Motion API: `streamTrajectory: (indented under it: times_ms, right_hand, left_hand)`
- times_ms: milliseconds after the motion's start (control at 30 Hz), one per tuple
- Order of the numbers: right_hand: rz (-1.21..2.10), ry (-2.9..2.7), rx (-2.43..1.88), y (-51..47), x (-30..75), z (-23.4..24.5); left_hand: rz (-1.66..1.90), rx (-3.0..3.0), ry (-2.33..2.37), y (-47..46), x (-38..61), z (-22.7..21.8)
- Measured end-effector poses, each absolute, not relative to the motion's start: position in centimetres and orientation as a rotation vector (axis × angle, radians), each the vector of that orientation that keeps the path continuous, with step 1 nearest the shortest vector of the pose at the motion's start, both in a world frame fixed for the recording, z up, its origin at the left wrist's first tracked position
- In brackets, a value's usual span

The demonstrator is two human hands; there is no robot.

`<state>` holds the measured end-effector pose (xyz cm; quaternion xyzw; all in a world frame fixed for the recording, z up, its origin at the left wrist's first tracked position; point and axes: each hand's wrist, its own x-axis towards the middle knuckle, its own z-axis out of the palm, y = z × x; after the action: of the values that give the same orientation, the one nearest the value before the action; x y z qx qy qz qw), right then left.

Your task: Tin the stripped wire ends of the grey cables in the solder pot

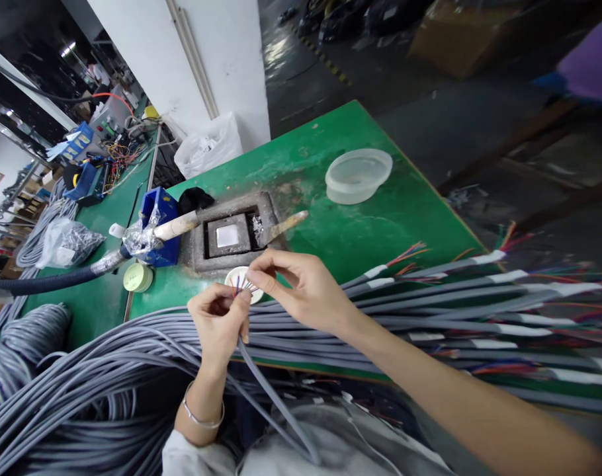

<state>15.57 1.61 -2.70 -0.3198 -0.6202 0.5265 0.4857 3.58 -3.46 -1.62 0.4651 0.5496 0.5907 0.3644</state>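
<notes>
My left hand (219, 324) is closed around the end of a grey cable (276, 400) that runs down toward my lap. Thin coloured wires (237, 284) fan out of that cable end above the fingers. My right hand (301, 284) pinches the tips of those wires between thumb and forefinger. Both hands hover over a thick bundle of grey cables (107, 357) lying across the green table (360, 225). Just beyond the fingers stands a small white round dish (234, 276) and a grey solder pot (229, 235) with a square well.
A clear plastic container (358, 173) sits at the far right. A blue bin (161, 215) and a wrapped hose (57, 277) lie left of the pot. Stripped cable ends with white labels (479, 291) spread to the right. More cable coils (18, 350) pile at left.
</notes>
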Motion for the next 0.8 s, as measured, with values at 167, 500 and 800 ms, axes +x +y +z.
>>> streamTrajectory:
  times_ms: [167,500,800]
  right_hand:
    - [1.245,-1.519,-0.762,1.56,15.69,-2.64]
    - [1.200,-1.545,-0.714,1.96,15.91,-2.81]
    - [1.150,-1.419,-0.753,2.10,16.38,-2.47]
  left_hand:
    - [1.562,1.188,1.403,-3.27,3.48,-1.77]
    - [1.447,1.211,1.410,-3.39,3.82,-1.37]
    - [1.433,1.186,1.424,-3.51,3.63,-1.35]
